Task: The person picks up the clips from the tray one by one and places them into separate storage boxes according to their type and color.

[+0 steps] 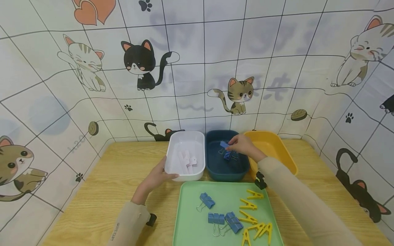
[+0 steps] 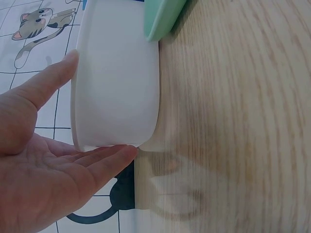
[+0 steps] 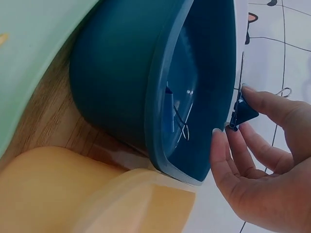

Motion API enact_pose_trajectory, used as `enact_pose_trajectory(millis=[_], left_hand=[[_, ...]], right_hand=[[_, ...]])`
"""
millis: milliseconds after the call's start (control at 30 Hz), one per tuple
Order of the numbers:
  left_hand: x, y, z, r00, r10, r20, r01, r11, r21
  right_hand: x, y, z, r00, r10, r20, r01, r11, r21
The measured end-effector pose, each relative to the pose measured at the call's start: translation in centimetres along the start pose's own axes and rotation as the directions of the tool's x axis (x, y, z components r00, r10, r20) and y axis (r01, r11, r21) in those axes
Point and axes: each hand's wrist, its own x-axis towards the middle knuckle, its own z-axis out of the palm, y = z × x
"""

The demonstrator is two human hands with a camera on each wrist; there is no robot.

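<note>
Blue clip [image 1: 224, 144] in right fingers [image 1: 233, 140] over navy bin [image 1: 227, 177]

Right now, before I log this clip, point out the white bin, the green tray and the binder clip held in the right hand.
White bin [image 1: 186, 142]: head view, bare inside, far end.
Green tray [image 1: 227, 194]: head view, bare surface.
Held binder clip [image 3: 247, 113]: right wrist view, body.

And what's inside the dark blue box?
At least one blue clip lies inside the dark blue box. In the head view, the right hand, holding another clip above, covers part of the inside, so what's beneath can't be seen.
</note>
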Motion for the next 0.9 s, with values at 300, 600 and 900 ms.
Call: enact_pose_trajectory(millis=[300,600,900], left_hand=[[-1.7,3.7,-0.2,0.999,0.015,0.039,-0.015,1.000,-0.011],[-1.6,3.7,-0.3,0.999,0.012,0.053,-0.011,1.000,-0.024],[-0.4,0.8,-0.1,1.000,0.003,0.026,-0.003,1.000,-0.001]], right_hand=[[0.5,0.1,0.4,1.000,0.005,-0.016,-0.005,1.000,-0.003],[0.6,0.2,0.6,1.000,-0.022,-0.019,0.021,0.999,-0.026],[-0.1,0.2,0.3,0.999,-0.028,-0.014,0.028,0.999,-0.036]])
